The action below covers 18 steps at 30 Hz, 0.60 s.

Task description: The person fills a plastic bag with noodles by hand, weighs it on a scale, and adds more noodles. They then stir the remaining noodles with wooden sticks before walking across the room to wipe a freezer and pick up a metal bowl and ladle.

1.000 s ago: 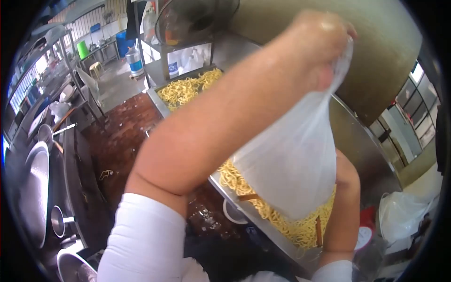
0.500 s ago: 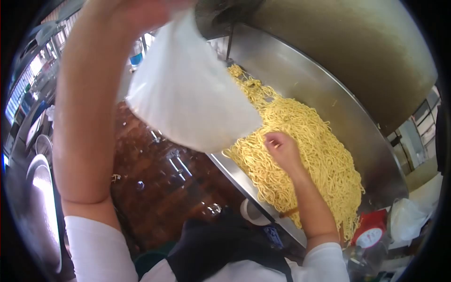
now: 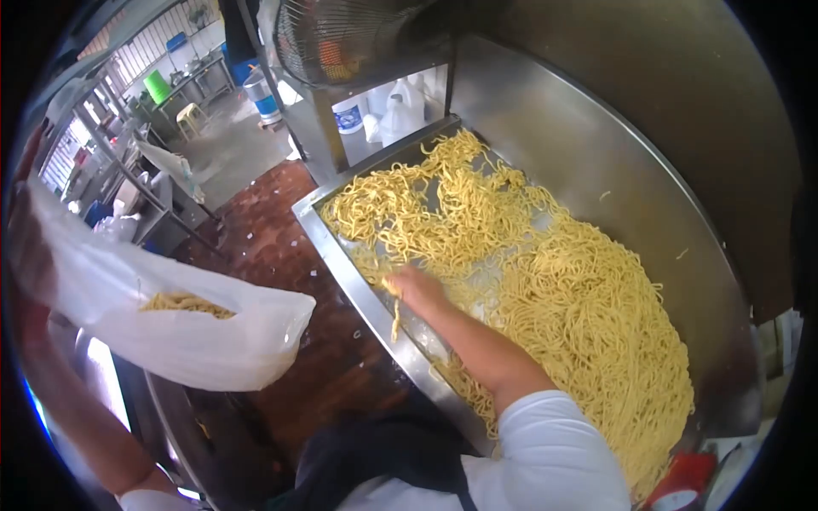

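At the left edge of the view, my left hand [image 3: 32, 243] is closed on the upper end of a translucent white plastic bag [image 3: 247, 341]; some of its fingers are blurred and cut by the dark rim. Yellow noodles [image 3: 187, 304] show at an opening in the bag's side. My right hand [image 3: 416, 289] is closed around a few yellow noodle strands [image 3: 394, 319], which dangle over the near rim of a metal tray [image 3: 354, 268]. A large heap of noodles [image 3: 596, 332] covers the tray's right part, and a smaller pile [image 3: 452, 200] lies at its far end.
Beyond the tray stand a fan [image 3: 341, 43] and white jugs [image 3: 400, 111]. A red scale [image 3: 686, 477] sits at the lower right. Reddish-brown floor [image 3: 264, 213] with scattered bits runs alongside. Metal tables and a green bucket [image 3: 157, 87] are at the back left.
The bag has swung from above the noodles to the left side with my left hand. My right hand has moved off the big heap to the tray's near rim, and the view has shifted.
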Motion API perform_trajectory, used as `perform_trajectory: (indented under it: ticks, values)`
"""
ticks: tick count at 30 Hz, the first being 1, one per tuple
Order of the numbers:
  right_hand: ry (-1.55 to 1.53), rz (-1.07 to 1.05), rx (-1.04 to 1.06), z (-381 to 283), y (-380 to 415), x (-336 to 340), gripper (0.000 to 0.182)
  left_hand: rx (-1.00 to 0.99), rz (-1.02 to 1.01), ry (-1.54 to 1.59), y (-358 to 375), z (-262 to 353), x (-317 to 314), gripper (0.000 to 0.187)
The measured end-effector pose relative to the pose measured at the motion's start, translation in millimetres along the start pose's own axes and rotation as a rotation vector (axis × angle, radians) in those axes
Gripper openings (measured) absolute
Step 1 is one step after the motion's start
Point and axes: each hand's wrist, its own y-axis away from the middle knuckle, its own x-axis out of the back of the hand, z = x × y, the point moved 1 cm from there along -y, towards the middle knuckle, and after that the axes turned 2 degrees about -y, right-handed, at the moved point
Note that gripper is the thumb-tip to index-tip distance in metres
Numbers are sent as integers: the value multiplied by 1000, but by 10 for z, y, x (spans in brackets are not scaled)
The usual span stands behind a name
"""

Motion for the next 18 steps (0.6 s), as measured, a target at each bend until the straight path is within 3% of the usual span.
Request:
perform_trajectory:
  ticks: [1,2,3,4,5,6,8,9,10,12,13,14,15,16,18]
  values:
    - [14,7,-136,118,-348,117,23,-26,-392,-413,-111,61,308,53]
    - [84,249,-28,341,-554,210,24,-7,-388,-408,-169,10,350,53]
    - [35,181,-335,318,-791,548,25,1,-398,-365,-255,-6,353,53]
    - [-78,487,-187,333,-829,798,34,8,-419,-321,-354,-6,363,53]
    - [-17,587,-185,378,-883,997,44,-6,-495,-410,-445,22,457,53]
    - [-5,588,-207,411,-812,1139,44,11,-508,-396,-522,-81,431,53]
    - [205,596,-201,313,-626,1378,46,-335,-51,-348,-603,-243,384,52]
    - [160,520,-218,172,-445,1414,47,-231,-227,-256,-734,-154,575,48]
    - [116,447,-232,3,-186,1372,48,-220,-240,-238,-812,-219,608,48]
    - [106,445,-112,-197,362,852,53,-587,-298,-401,-914,-386,618,49]
    - [116,310,28,-318,603,604,52,-597,-309,-380,-1058,-394,685,49]
    - [123,172,161,-390,708,433,51,-901,-628,-668,-1228,-388,721,49]
    - [131,190,142,-287,633,322,51,-1199,-955,-954,-1367,-433,707,48]
    - [278,271,84,-92,562,175,49,-1205,-979,-927,-1440,-534,576,48]
    - [416,401,-151,-27,398,303,48,-1505,-1063,-920,-1452,-765,241,61]
